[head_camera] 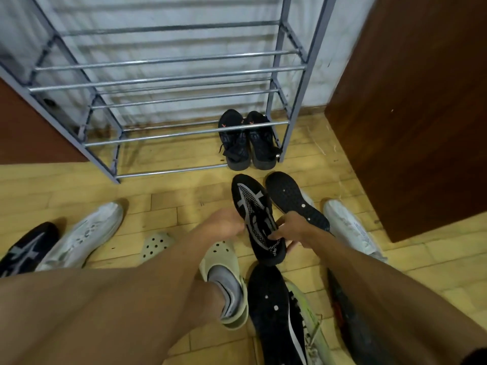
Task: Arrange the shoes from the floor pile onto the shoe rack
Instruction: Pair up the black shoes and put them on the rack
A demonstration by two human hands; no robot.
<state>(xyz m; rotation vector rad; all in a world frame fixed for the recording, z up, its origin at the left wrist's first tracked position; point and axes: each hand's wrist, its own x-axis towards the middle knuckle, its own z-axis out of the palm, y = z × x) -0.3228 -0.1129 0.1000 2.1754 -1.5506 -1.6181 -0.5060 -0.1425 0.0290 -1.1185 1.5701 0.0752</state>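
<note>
L hand is blurred beside the black shoe; its grip can't be told. Shoe heel is pinched by R hand; heel lettering is unreadable.

This seems to be the entrance corner of a home, because a grey metal shoe rack stands against a white wall on a yellow parquet floor, between brown wooden panels, with a black pair at its lowest level and loose sneakers lying around it.

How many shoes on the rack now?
2: left black shoe and right black shoe, together on the shoe rack, bottom tier, right end. Upper tiers may be cropped.
</note>
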